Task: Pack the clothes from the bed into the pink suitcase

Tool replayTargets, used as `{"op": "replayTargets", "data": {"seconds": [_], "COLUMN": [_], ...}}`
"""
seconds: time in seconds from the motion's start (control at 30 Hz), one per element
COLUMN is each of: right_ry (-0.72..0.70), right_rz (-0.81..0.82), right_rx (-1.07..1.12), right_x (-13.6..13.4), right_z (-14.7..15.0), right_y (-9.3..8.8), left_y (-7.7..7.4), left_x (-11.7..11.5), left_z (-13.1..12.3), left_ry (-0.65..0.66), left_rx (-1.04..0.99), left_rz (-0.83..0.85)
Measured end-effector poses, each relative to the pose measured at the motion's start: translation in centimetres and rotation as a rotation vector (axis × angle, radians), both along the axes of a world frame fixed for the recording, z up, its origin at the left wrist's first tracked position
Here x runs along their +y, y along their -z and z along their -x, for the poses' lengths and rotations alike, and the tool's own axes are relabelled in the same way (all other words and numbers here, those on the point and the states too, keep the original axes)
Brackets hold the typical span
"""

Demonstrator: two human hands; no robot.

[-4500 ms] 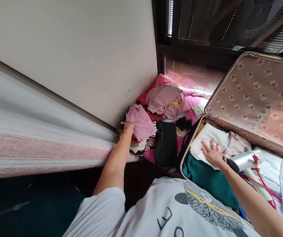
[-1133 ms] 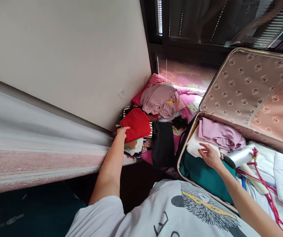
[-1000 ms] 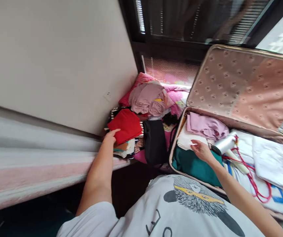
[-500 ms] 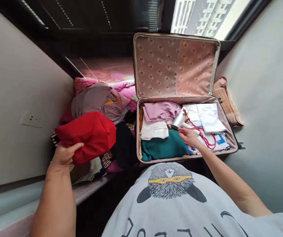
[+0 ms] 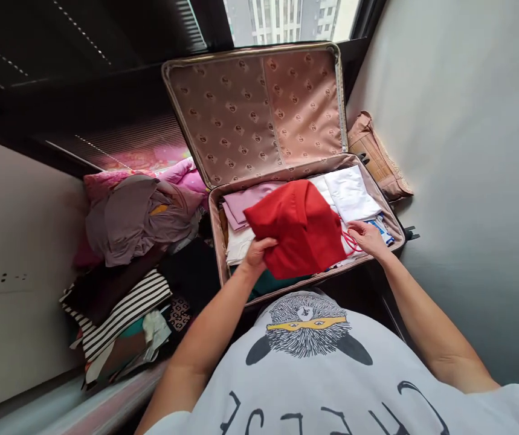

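My left hand (image 5: 259,252) is closed on the left edge of a folded red garment (image 5: 299,232), holding it over the middle of the open suitcase (image 5: 217,241). My right hand (image 5: 370,238) is at the suitcase's right side, fingers loosely bent and apart from the red garment. Its fingertips are beside a looped red cord (image 5: 351,240); I cannot tell whether they touch. Around the red garment show folded pink cloth (image 5: 245,202), off-white cloth (image 5: 240,244) and white folded clothes (image 5: 352,193). Only a strip of dark green cloth (image 5: 277,285) shows below it.
The suitcase lid (image 5: 259,115) stands raised against the window side. Piled clothes lie at left, among them a mauve garment (image 5: 123,217) and a striped one (image 5: 132,308). A brown folded bag-like item (image 5: 379,160) is between suitcase and right wall (image 5: 463,151).
My left hand has carried the red garment from the clothes pile rightward over the suitcase, uncovering the striped garment. My right hand has moved off the silver-and-cream object, now hidden. The view has shifted and tilted.
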State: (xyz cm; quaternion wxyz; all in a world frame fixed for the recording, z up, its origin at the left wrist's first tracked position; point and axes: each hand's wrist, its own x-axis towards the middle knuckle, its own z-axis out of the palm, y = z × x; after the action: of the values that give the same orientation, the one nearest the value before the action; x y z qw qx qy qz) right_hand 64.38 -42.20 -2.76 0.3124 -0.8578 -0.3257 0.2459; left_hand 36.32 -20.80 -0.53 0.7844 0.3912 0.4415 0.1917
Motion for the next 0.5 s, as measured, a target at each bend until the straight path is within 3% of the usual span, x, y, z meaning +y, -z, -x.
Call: {"op": "replayTargets", "data": {"seconds": [0.13,0.23,0.3,0.4,0.5], "right_ry": [0.062,-0.018,-0.150,-0.397,-0.585], "right_rz": [0.074,0.079,0.087,0.164,0.235], "right_rx": [-0.142,-0.277,-0.336,-0.406,-0.460], "right_x": [-2.1,-2.1,-1.2,0.8,2.2], "right_z": [-1.9,-0.9,0.5,2.5,3.7], "right_y": [0.2,0.4,0.4,0.7,2.3], "left_y": [6.1,8.5,8.8,8.0,7.1], "left_x": [-5.6,-7.2,-6.9,-6.0,-5.4], "left_z": [-4.8,-5.3,-4.8,-3.5,-0.8], "left_ry": [0.172,0.192,0.193,0.183,0.149], "left_rx": [0.223,0.373,0.391,0.377,0.344], "left_rz": [-0.024,-0.063,-0.073,-0.088,-0.110]}}
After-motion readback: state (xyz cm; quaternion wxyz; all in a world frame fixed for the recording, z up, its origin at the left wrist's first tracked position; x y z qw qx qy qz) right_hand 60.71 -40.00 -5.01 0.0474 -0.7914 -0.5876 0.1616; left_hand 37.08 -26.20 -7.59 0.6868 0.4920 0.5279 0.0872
